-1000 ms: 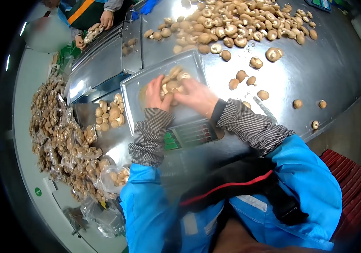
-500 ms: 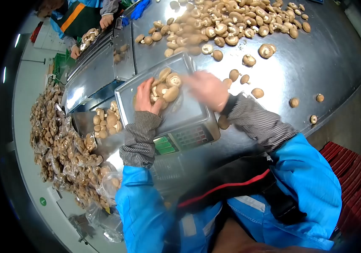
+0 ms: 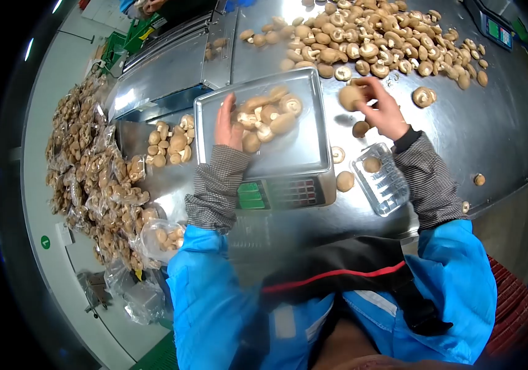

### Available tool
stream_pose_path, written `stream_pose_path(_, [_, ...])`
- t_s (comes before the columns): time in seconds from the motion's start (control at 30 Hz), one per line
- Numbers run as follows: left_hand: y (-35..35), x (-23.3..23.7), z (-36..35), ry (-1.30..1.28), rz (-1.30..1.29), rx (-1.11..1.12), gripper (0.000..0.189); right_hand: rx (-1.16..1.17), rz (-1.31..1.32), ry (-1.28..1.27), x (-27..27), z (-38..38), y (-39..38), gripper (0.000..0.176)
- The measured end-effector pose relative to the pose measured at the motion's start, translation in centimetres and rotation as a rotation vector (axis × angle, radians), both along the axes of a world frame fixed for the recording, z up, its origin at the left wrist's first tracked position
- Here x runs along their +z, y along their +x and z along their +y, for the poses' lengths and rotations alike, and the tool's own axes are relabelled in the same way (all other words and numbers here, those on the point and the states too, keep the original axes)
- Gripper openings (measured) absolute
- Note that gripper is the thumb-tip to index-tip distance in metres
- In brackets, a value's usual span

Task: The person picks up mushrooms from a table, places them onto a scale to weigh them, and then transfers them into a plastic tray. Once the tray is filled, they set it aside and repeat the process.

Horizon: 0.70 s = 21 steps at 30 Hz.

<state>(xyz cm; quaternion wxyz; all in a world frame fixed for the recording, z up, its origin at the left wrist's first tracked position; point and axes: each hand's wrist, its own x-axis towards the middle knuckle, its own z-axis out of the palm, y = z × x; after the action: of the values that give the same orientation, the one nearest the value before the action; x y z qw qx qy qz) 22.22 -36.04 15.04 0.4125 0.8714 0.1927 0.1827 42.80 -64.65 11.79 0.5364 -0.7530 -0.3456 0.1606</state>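
Observation:
A cluster of brown mushrooms (image 3: 268, 115) lies on the metal pan of a weighing scale (image 3: 295, 161). At the cluster's left side my left hand (image 3: 228, 126) stands on the pan, fingers stretched up and thumb close against the mushrooms. To the right of the scale, my right hand (image 3: 387, 114) grips one large mushroom (image 3: 351, 97) between thumb and fingers, just above the table. Below that hand sits a clear plastic tray (image 3: 389, 192) with a single mushroom (image 3: 372, 164) inside. Loose mushrooms lie between tray and scale.
A big mushroom pile (image 3: 369, 40) covers the back of the metal table (image 3: 461, 135). Bagged mushrooms (image 3: 85, 166) are heaped at the left, near a smaller loose group (image 3: 172, 142). A metal machine (image 3: 171, 77) stands behind the scale; another scale (image 3: 492, 28) is at the far right.
My right hand has moved away from the scale to the right and now holds a mushroom. My left hand stays beside the cluster. The view has shifted, and the clear tray shows.

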Motion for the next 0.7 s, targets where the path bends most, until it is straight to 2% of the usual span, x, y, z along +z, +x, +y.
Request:
stream_pose_path(0.1, [0.4,-0.4,-0.8,0.150,0.093,0.026,0.064,0.193,0.034,0.145,2.8,6.2,-2.8,0.044])
stream_pose_path(0.13, [0.4,-2.8,0.0,0.167,-0.016,-0.003,0.063,0.232,0.085,0.163,3.4,8.2,-3.5,0.042])
stream_pose_path(0.17, [0.4,-2.5,-0.3,0.236,0.006,-0.022,0.063,0.266,0.110,0.114,4.9,9.9,-4.4,0.040])
stream_pose_path(0.2, [0.5,-2.1,-0.6,0.304,0.029,-0.041,0.064,0.295,0.005,0.117,3.2,11.9,-4.7,0.033])
stream_pose_path(0.27, [0.5,-1.5,-1.2,0.376,0.054,-0.063,0.062,0.162,-0.552,-0.007,0.9,14.4,-5.6,0.025])
stream_pose_path(0.3, [0.4,-1.3,-1.4,0.410,0.067,-0.073,0.061,0.084,-0.646,-0.008,1.4,14.7,-6.1,0.020])
stream_pose_path(0.4, [0.4,-1.6,-1.2,0.377,0.062,-0.035,0.064,0.048,-0.703,-0.044,2.9,14.2,-5.7,0.019])
stream_pose_path(0.43, [0.3,-1.6,-1.1,0.349,0.061,-0.031,0.062,0.050,-0.620,-0.007,3.6,13.3,-5.9,0.024])
stream_pose_path(0.53, [-1.1,-2.0,0.1,-0.001,-0.058,0.118,0.056,-0.052,-0.575,0.114,2.1,8.6,-4.7,0.022])
stream_pose_path(0.6, [-2.6,-2.4,1.2,-0.232,-0.135,0.218,0.053,-0.093,-0.359,-0.060,1.3,3.9,-5.0,0.020])
stream_pose_path(0.67, [-4.2,-2.5,2.0,-0.461,-0.210,0.322,0.049,-0.125,-0.369,-0.239,-1.9,-1.0,-5.7,0.018])
stream_pose_path(0.7, [-5.3,-1.3,1.6,-0.463,-0.148,0.411,0.039,-0.106,-0.350,-0.346,-2.7,-3.4,-6.6,0.018])
